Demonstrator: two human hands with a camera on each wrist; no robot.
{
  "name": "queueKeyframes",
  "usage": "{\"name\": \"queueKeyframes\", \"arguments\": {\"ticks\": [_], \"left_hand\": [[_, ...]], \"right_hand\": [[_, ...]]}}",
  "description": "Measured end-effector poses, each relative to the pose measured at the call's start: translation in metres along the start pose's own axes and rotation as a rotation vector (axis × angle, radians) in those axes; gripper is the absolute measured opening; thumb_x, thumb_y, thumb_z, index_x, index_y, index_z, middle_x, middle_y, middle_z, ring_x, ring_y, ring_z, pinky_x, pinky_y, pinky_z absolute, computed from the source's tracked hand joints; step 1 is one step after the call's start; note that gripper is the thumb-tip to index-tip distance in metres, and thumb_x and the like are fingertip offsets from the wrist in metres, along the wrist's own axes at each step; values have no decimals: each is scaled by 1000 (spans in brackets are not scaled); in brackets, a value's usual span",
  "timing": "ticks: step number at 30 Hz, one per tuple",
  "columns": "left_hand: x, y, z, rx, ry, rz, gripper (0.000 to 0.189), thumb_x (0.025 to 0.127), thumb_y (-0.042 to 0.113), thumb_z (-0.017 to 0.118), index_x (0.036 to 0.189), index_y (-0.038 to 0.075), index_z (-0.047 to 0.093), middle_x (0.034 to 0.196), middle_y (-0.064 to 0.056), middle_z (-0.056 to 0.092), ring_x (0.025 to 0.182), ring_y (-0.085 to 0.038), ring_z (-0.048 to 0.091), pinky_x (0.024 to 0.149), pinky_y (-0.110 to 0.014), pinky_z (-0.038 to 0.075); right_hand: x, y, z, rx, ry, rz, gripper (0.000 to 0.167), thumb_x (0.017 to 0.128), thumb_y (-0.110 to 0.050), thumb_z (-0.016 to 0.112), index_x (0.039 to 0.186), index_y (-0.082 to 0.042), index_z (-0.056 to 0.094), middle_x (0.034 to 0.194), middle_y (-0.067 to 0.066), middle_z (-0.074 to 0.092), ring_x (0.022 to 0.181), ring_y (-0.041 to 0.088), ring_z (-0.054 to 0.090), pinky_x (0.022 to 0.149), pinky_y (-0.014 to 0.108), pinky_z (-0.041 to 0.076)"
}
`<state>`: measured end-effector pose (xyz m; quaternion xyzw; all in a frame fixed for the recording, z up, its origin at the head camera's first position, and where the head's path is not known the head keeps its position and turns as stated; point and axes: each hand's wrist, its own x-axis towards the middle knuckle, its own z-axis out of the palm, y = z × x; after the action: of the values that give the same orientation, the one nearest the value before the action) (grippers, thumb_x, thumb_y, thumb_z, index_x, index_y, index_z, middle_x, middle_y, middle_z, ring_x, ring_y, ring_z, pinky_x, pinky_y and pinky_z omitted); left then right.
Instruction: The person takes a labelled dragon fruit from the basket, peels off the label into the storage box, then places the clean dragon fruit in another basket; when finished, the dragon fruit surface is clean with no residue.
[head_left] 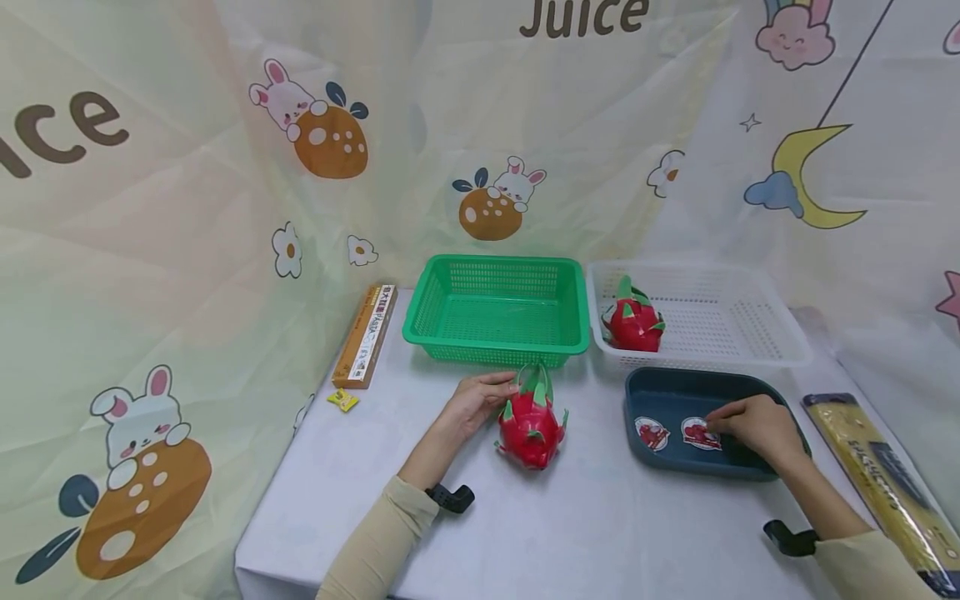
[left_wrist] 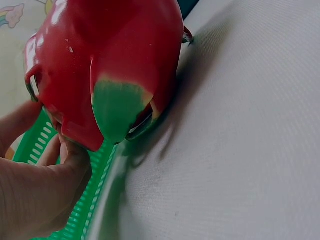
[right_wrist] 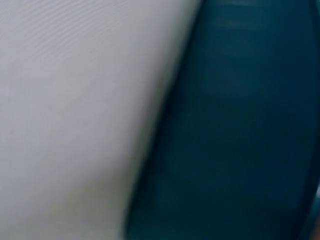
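My left hand (head_left: 480,404) grips a red toy dragon fruit (head_left: 531,429) at its green leafy top. In the left wrist view, thumb and fingers (left_wrist: 67,155) curl at the end of the red fruit (left_wrist: 135,45), close over the white cloth. On the right, my other hand (head_left: 761,429) reaches into a dark blue tray (head_left: 750,471) and pinches the edge of a round sticker (head_left: 699,435) with red fruit printed on it. A similar sticker (head_left: 651,434) lies to its left in the tray. The right wrist view has only tray and cloth, blurred, with the fingers out of sight.
Behind the hands stand a green basket (head_left: 495,352) and a white basket (head_left: 742,358); a second toy dragon fruit (head_left: 636,325) sits in the white one. A pasta box (head_left: 363,337) and small yellow packet (head_left: 342,400) lie left. A long golden package (head_left: 873,475) lies right.
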<state>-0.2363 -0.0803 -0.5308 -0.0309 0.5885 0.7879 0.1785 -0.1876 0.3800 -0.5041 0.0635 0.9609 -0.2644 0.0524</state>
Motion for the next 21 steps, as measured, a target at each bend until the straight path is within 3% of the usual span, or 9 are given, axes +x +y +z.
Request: {"name": "queueKeyframes", "arguments": {"ticks": [3,8,12,17,21], "left_hand": [[1,0,0,8,4,2,45,91,5,79,133,-4,67,126,-20,72,95,-11,74,96,-29,59],[3,0,1,5,15,5,43,91,4,79,132,-4,68,120,-16,75,94,-12,74,95,-29,60],[3,0,2,-5,9,3,43,91,3,78,132,-5,68,124,-19,73,94,-12,74,95,-29,60],[2,0,1,-8,10,6,42,92,2,78,132,-5,67,125,-19,73,93,-11,74,93,-28,60],[0,0,0,-9,12,6,43,92,3,78,133,-5,67,118,-15,76,94,-12,74,93,-28,60]], "right_hand": [[-1,0,3,-25,33,8,19,92,-22,79,96,-3,83,111,33,71,98,47,61,78,61,48],[-2,-4,4,-44,98,-5,19,89,-19,82,97,-2,82,108,31,72,96,47,63,75,60,49],[-5,-13,8,-6,173,-48,23,91,-20,80,103,0,80,107,29,74,97,45,63,75,59,48],[-11,-34,8,70,211,-125,29,96,-29,77,109,-3,80,104,22,76,89,35,66,69,43,51],[-17,-57,1,148,165,-145,42,98,-44,73,116,-6,79,107,19,77,89,32,70,69,33,52]]}}
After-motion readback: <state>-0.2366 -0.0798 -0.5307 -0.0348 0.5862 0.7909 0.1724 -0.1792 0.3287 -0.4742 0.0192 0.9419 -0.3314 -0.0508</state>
